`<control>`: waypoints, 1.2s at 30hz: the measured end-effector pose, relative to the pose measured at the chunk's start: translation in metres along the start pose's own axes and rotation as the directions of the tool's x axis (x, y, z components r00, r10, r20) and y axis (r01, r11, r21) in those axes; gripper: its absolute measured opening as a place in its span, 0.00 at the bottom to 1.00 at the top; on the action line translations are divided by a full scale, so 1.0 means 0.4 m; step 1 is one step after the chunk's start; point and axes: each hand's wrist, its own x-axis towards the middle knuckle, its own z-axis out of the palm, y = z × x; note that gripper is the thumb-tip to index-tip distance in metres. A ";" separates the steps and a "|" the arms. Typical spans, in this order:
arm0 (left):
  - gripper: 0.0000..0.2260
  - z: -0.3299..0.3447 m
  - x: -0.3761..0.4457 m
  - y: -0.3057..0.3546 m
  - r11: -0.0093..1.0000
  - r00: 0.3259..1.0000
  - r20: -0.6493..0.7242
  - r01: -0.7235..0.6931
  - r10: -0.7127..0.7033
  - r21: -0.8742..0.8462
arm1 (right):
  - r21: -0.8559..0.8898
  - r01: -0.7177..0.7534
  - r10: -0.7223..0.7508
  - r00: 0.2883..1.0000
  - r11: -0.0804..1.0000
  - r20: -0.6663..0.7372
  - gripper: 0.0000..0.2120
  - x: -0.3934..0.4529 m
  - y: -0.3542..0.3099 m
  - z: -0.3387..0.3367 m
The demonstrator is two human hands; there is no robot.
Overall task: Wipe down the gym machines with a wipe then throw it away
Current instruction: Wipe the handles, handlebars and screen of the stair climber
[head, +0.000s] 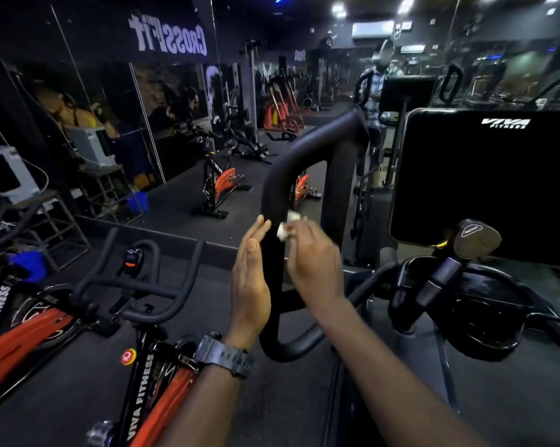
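At the far left a red-and-black spin bike with white lettering [11,330] stands only partly in frame, and beside it a second red-and-black spin bike with black curved handlebars [136,285] and a small black console with an orange display [133,257]; two more red bikes show further back, at least one of them seemingly a mirror reflection, so a firm count of real bikes cannot be given. Next comes the left hand [251,279], a dark digital watch [224,356] on its wrist, fingers straight and together, holding nothing, its palm turned toward the thick black padded loop handle of the machine [274,201], touching or just beside the near bar's left face; which of the two cannot be told. That bar's long axis runs close to upright, rising from a curved bottom bend to an arch above. On the bar's right side the right hand [314,262] has its fingers curled round one small crumpled white wipe [288,225], pressed against the bar just above the fingertips. The right hand is the nearer to the work, so the wiping stroke probably needs to run along the bar, up or down. Further right sit one black upholstered pad with a white logo [485,175] and one grey knob [477,237]. No bin is visible
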 end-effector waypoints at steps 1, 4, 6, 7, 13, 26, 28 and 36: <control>0.29 -0.003 -0.003 -0.005 1.000 1.000 -0.003 0.005 -0.005 -0.017 | 0.008 -0.013 0.013 1.000 1.000 -0.023 0.11 0.030 -0.008 -0.009; 0.33 -0.017 -0.013 -0.024 0.998 0.999 0.000 0.038 -0.038 -0.053 | 0.000 -0.062 0.062 0.994 0.998 0.094 0.10 0.034 -0.016 -0.012; 0.34 -0.027 -0.024 -0.035 0.997 0.998 -0.002 0.055 -0.055 -0.063 | -0.024 -0.097 0.100 0.963 0.995 0.249 0.08 -0.022 -0.018 -0.006; 0.35 -0.030 -0.028 -0.039 0.996 0.998 -0.002 0.065 -0.065 -0.065 | -0.054 -0.103 0.115 0.938 0.993 0.326 0.09 -0.053 -0.020 0.000; 0.36 -0.027 -0.047 -0.034 0.993 0.996 0.015 0.088 -0.087 -0.079 | -0.318 0.106 0.049 0.895 0.942 0.444 0.12 -0.139 -0.034 0.065; 0.36 -0.012 -0.061 -0.039 0.985 0.993 0.012 0.122 -0.121 -0.125 | -0.223 0.233 -0.103 0.873 0.947 0.476 0.14 -0.155 -0.042 0.017; 0.36 -0.013 -0.065 -0.037 0.984 0.992 0.019 0.126 -0.125 -0.127 | -0.189 0.204 -0.102 0.892 0.960 0.441 0.10 -0.152 -0.044 0.025; 0.31 -0.029 -0.095 -0.027 0.960 0.977 0.026 0.212 -0.211 -0.183 | -0.406 0.373 -0.155 0.865 0.834 0.477 0.15 -0.135 0.012 0.044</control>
